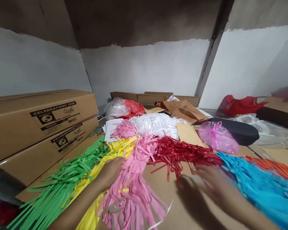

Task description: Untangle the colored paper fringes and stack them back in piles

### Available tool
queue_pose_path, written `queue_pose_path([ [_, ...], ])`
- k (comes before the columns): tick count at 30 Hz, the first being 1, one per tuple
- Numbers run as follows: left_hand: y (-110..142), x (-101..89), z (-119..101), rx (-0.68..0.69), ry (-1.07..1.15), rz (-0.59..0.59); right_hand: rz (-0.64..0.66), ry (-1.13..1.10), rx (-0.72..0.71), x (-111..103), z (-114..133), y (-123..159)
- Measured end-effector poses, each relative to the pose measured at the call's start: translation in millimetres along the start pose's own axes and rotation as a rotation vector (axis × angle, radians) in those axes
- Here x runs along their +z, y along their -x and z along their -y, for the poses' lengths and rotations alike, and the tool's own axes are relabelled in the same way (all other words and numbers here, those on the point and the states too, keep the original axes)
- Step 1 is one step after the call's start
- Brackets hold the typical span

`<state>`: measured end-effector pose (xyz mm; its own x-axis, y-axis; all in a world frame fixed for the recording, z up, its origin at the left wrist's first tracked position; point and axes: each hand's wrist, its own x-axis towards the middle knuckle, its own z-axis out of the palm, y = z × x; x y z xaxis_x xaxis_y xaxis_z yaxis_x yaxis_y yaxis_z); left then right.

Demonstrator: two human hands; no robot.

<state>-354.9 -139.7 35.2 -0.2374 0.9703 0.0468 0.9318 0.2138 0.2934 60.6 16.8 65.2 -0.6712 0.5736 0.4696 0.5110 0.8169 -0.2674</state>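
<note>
On the brown work surface, head view: bundles of cut paper strips fanned side by side
Left hand (110, 172): palm down, fingers loosely curled, resting on the yellow strips (115, 148) where they meet the pink strips (132, 188); whether it pinches any strip cannot be told
Right hand (212, 182): blurred, fingers spread flat and gripping nothing, low over the bare table (170, 195) just beside the red strips (180, 153) and the blue strips (259, 185)
Green strips (60, 188): outermost on the left, touching the yellow bundle
Orange strips (276, 167): far right, behind the blue
White shreds (158, 123): heaped behind the pink and red bundles
Pink plastic bag (217, 135): knotted, near the red strips, in front of a dark pouch (240, 131)
Cardboard boxes (43, 127): two stacked at left, printed "CELEBRATIONS 2026"
Red bag (240, 105): far right, against the wall
Brown envelopes (184, 110): at the back, behind the white shreds
</note>
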Motion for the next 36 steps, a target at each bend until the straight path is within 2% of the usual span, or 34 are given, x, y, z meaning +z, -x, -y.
queue_pose_path([
  [2,-15,-14.5,19,-0.034,-0.157,0.027,0.241,-0.151,-0.156,35,53,-24],
  [3,-18,-19.2,28,-0.053,-0.227,0.036,0.313,-0.223,-0.227,54,82,-38],
  [4,-19,-22.0,36,-0.071,-0.286,0.040,0.349,-0.282,-0.294,73,108,-53],
  [6,-15,-23.4,50,-0.105,-0.373,0.029,0.341,-0.345,-0.400,111,151,-84],
  [8,-7,-21.5,62,-0.137,-0.424,0.012,0.336,-0.326,-0.523,143,174,-112],
  [9,-2,-20.4,68,-0.153,-0.440,0.005,0.373,-0.287,-0.564,157,178,-123],
  [12,14,-18.6,83,-0.186,-0.463,-0.009,0.524,-0.181,-0.600,185,171,-137],
  [14,25,-18.6,90,-0.188,-0.463,-0.022,0.552,-0.181,-0.581,193,159,-134],
  [16,32,-18.4,93,-0.159,-0.461,-0.042,0.528,-0.209,-0.569,195,148,-128],
  [21,28,-16.4,84,0.056,-0.315,0.041,0.542,-0.211,-0.550,194,144,-120],
  [28,10,-16.5,59,-0.007,-0.358,-0.025,0.537,-0.191,-0.547,196,149,-122],
  [32,2,-31.8,50,0.005,-0.438,-0.026,0.509,-0.199,-0.523,190,150,-117],
  [36,-11,-56.0,44,-0.052,-0.494,-0.080,0.358,-0.288,-0.493,189,167,-119],
])
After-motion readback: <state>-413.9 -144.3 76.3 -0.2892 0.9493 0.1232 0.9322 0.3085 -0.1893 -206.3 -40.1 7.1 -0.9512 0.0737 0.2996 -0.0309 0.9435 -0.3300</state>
